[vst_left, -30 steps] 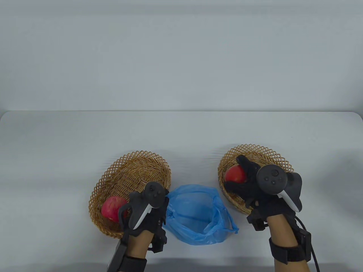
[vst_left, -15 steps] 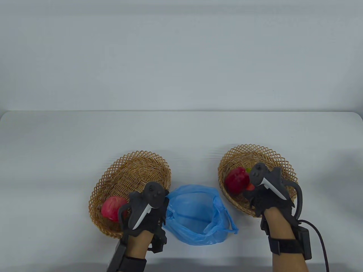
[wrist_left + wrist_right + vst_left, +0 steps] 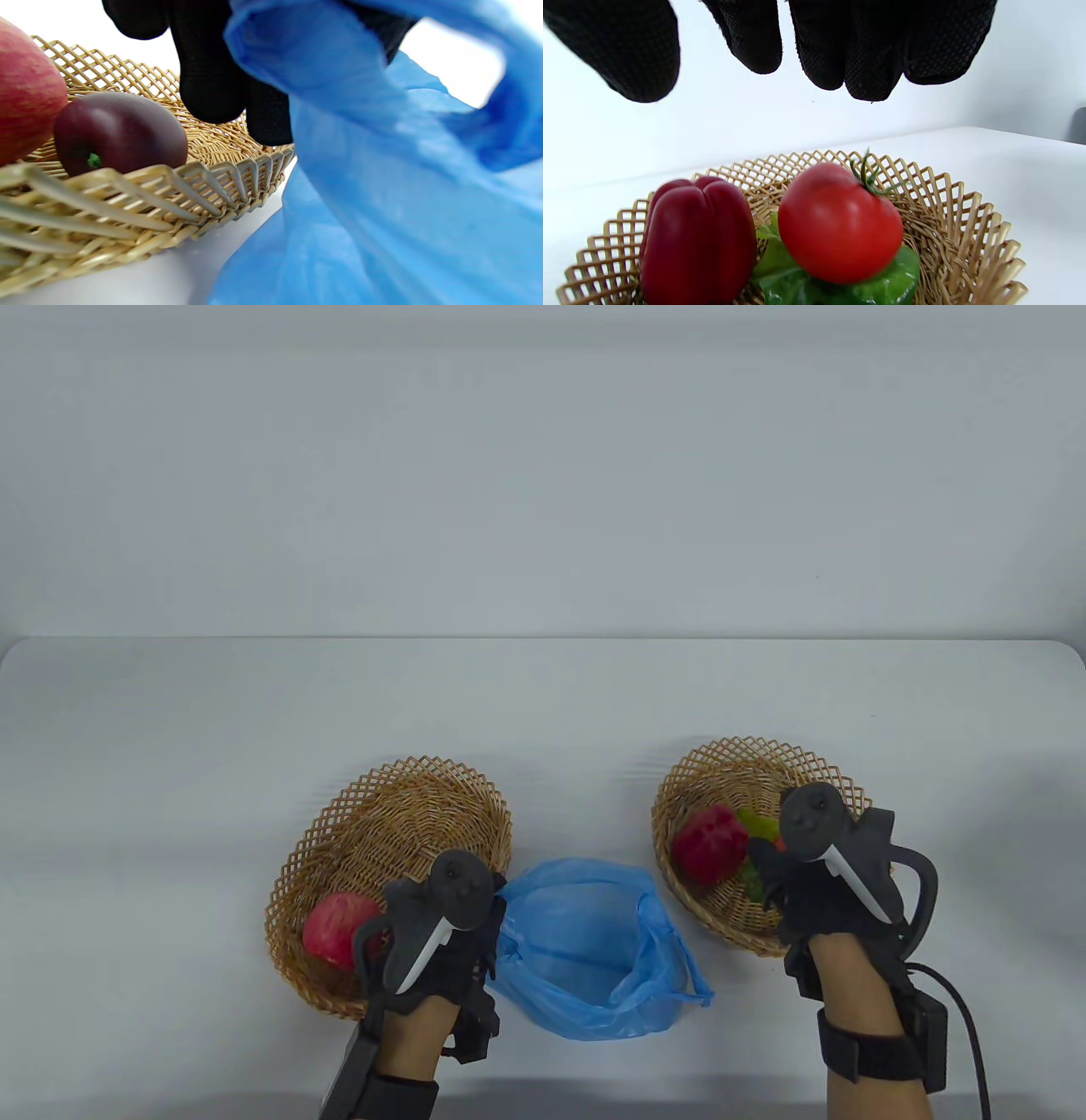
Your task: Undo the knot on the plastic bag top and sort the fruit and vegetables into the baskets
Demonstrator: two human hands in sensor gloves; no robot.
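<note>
Since a second ago our right hand [image 3: 819,882] has let go of the tomato [image 3: 840,222] and drawn back toward the near rim of the right basket [image 3: 721,759].

The tomato now lies in that basket on a green leafy vegetable [image 3: 785,275], beside the red bell pepper [image 3: 711,844]; our right fingers [image 3: 865,55] hang loose and empty above them. Our left hand [image 3: 441,933] has not moved: it pinches the left edge of the blue plastic bag [image 3: 585,950], whose top is already untied and gaping between the baskets on the counter [image 3: 543,704]. In the left basket [image 3: 407,806] lie a red apple [image 3: 339,929] and a dark purple fruit [image 3: 121,131]. We judge the sorting nearly or wholly done; next we reach into the bag to check, since we cannot tell whether anything remains inside.
</note>
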